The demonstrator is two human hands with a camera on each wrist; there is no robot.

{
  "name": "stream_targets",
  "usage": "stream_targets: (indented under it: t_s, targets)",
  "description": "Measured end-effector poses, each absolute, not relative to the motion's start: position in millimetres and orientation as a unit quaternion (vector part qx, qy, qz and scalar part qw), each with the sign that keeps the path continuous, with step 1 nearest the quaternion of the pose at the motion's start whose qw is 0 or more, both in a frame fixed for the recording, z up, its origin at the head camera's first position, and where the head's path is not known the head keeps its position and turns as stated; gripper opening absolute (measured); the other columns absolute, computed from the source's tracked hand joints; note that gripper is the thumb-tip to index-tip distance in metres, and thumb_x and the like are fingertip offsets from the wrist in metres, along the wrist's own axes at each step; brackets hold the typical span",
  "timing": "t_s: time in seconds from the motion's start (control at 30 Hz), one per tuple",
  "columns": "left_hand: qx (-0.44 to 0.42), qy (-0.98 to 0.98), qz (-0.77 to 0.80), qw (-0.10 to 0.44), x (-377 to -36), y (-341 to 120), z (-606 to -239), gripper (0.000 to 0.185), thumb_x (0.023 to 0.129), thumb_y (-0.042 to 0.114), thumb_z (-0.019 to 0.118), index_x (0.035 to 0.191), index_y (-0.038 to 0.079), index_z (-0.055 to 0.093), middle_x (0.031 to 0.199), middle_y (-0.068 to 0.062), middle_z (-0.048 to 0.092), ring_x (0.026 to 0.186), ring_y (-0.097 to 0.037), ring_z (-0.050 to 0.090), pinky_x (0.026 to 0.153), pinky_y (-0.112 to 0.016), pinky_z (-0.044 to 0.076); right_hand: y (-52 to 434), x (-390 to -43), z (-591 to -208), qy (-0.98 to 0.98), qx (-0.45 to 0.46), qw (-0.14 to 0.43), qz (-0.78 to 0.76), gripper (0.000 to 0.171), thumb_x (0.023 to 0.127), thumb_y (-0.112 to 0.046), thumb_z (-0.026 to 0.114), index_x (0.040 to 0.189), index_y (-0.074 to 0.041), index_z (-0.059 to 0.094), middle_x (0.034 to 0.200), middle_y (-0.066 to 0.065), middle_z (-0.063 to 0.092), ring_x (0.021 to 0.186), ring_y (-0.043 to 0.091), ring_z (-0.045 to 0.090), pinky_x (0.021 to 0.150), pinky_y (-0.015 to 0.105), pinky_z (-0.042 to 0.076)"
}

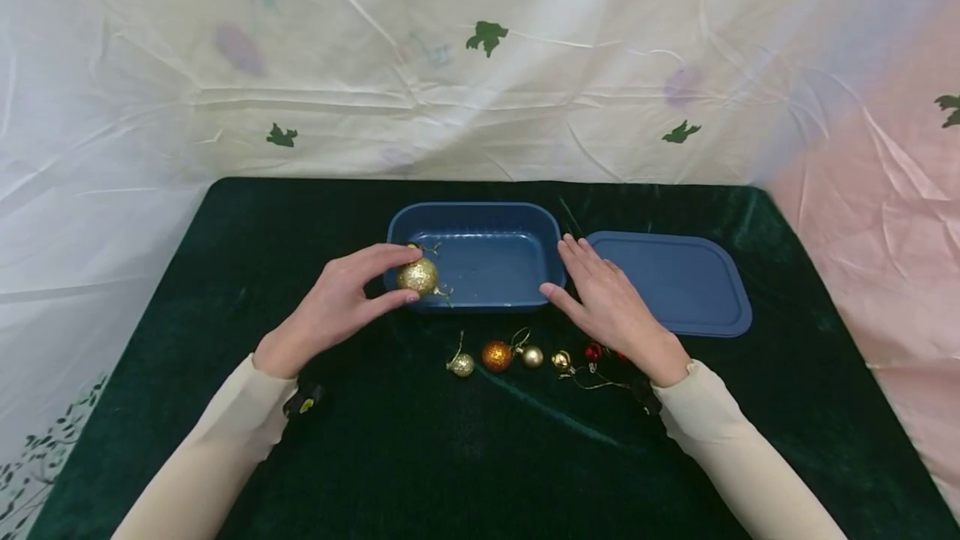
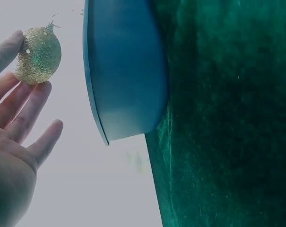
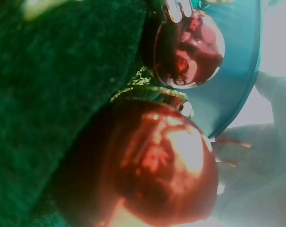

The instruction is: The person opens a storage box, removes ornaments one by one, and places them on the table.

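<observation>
My left hand [image 1: 341, 294] pinches a gold glitter Christmas bauble [image 1: 417, 276] between thumb and fingers, above the left end of a blue rectangular box [image 1: 487, 269]. Gold string hangs from the bauble's cap, and a bit more string shows just behind it. In the left wrist view the same gold bauble [image 2: 39, 56] is held clear of the box's side [image 2: 124, 71]. My right hand [image 1: 607, 298] lies flat with straight fingers by the box's right end, fingertips at its rim; whether they touch it I cannot tell. It holds nothing.
In front of the box lie several small baubles: a pale gold one [image 1: 462, 365], an orange glitter one [image 1: 497, 356], a matte gold one [image 1: 532, 357], a shiny gold one [image 1: 561, 360] and red ones [image 1: 593, 352] partly under my right wrist. A blue lid [image 1: 675, 282] rests on the right.
</observation>
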State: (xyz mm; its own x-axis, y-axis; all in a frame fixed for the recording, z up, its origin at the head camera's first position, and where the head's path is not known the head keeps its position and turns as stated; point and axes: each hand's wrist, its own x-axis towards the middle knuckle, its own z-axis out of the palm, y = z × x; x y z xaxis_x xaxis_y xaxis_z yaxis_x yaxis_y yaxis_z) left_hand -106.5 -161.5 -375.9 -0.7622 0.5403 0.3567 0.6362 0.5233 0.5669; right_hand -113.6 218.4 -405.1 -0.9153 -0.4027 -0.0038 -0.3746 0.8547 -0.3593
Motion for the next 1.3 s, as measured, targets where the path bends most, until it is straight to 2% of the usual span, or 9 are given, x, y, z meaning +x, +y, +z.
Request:
stream_targets:
  t_s: [0.5,1.3]
  targets:
    - [-0.362,-0.848,-0.373,0.105,-86,-154,-370,0.052,0.088,0.020,0.084,0.136,0.013,0.066,0.138,-0.005,0.065,0.126,-0.020,0.062,0.100,-0.044,0.054,219,-114,-404,0.962,-0.201,0.040,-0.179,0.084,0.106,-0.061,0.042,0.163,-0.001,0.025,0.171,0.017,0.018,0.158,0.036,0.014,0.121,0.065,0.019]
    - [-0.365,-0.851,-0.369,0.077,-61,-155,-381,0.054,0.087,0.021,0.084,0.137,0.014,0.065,0.138,-0.001,0.065,0.124,-0.017,0.062,0.098,-0.043,0.055,219,-114,-402,0.961,-0.201,0.044,-0.182,0.084,0.107,-0.060,0.042,0.163,-0.001,0.025,0.171,0.018,0.018,0.157,0.037,0.015,0.121,0.065,0.020]
